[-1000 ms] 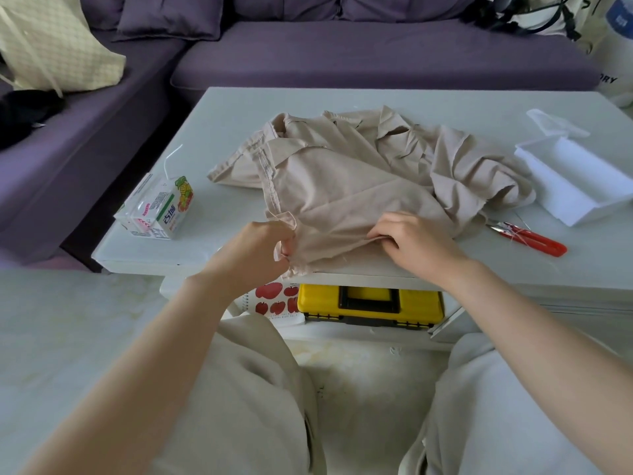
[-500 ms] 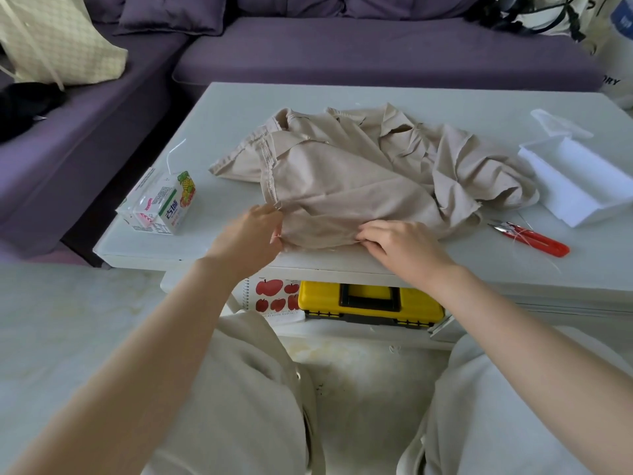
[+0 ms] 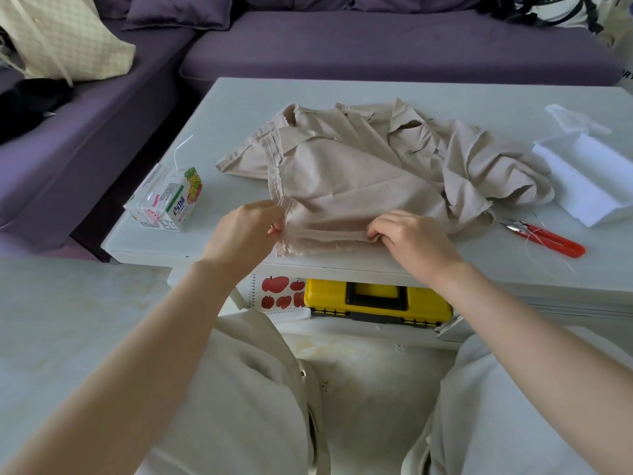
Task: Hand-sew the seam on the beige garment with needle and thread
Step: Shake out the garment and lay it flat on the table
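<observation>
The garment lies crumpled on the table, and its near edge runs along 6 o'clock of the heap, just inside the table's front rim. The left hand pinches that edge at its left end, where a stitched seam comes down, fingers curled on the cloth. The right hand pinches the right end in the same way. Between them the edge stands up as a narrow, fairly straight fold. This looks like setting up the seam line before any stitch goes in, so the work is early. To do it well, both hands should pull evenly so the fold stays taut without stretching the weave. The turned-under strip should be one width from end to end, with the raw edge tucked inside. Pressing the ridge flat with the fingertips would help the crease hold once a hand lets go. The pull should run sideways rather than toward the body, or the heap may slide off the rim. No needle shows, and I cannot tell whether either hand hides one. The snips lie at 3 o'clock of the right hand, with what may be a pale thread beside them. It would be best to release the right hand first to reach there, while the left hand pins the fold.
</observation>
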Demonstrator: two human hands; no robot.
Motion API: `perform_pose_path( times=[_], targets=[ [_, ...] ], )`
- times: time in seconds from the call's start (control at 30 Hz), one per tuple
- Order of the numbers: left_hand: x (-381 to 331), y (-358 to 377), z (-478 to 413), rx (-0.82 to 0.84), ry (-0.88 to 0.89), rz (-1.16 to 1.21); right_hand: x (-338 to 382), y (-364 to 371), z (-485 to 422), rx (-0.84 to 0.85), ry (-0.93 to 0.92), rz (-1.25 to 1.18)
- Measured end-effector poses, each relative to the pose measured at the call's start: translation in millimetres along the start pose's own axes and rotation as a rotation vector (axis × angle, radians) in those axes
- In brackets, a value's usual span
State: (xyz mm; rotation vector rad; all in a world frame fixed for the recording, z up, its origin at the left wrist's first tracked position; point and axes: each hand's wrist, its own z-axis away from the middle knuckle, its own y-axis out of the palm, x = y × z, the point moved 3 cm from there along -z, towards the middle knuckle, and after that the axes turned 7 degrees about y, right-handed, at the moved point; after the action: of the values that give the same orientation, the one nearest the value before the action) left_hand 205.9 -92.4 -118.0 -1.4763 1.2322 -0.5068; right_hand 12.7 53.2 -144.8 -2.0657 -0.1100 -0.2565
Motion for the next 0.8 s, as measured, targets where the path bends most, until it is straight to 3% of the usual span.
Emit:
perform_pose_path(
  times=[0.23,0.47,0.67,0.8],
  targets=[
    [-1,2,7,0.036,0.098,-0.013,3,-1,0,0.008,0.012,-0.007],
    [5,14,7,0.165,-0.004,-0.026,5,1,4,0.055,0.083,0.009],
    [-19,5,8,-0.002,0.238,-0.043,7,0,7,0.092,0.101,0.043],
    [-23,21,12,0.301,0.251,-0.064,11,-2,10,0.103,0.068,0.061]
  ],
)
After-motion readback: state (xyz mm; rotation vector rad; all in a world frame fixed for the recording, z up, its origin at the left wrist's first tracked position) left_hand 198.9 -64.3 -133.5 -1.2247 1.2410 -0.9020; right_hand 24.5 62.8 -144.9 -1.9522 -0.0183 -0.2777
